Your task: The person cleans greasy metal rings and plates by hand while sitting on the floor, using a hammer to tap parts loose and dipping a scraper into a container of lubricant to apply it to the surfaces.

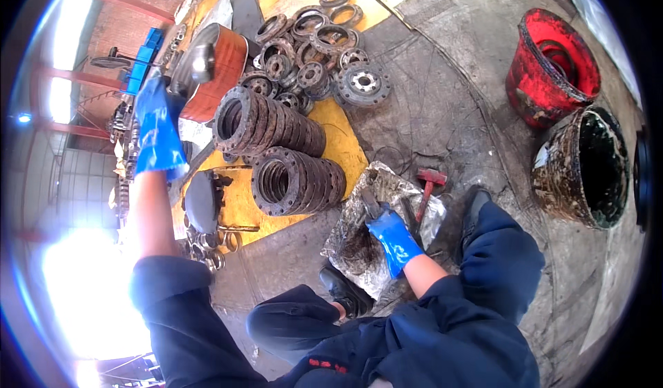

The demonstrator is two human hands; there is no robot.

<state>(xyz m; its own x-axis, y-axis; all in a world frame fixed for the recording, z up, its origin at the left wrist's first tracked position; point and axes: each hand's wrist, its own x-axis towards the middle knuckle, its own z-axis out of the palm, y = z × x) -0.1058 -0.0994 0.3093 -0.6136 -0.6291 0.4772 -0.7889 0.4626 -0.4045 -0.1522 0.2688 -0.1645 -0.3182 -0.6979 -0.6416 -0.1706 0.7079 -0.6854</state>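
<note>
My left hand (157,122), in a blue glove, is raised at the left. It is closed on what looks like a hammer (201,64), with a dark head and a shiny rounded face; the handle is mostly hidden. Low between my feet, my gloved right hand (395,236) grips a flat, dark, chisel-like metal piece (370,200) over a crumpled, greasy plastic sheet (352,239). Beside that hand lies a red-headed hammer (431,176). Two rows of dirty bolt-holed metal rings, a rear row (266,122) and a front row (293,181), lie just beyond the sheet.
Loose rings and hubs (311,46) are heaped farther back. An orange-brown drum (224,70) stands behind my left hand. At the right are a red bucket (528,87) and a grimy bucket (563,170). Yellow sheeting (338,132) covers part of the concrete floor (449,84).
</note>
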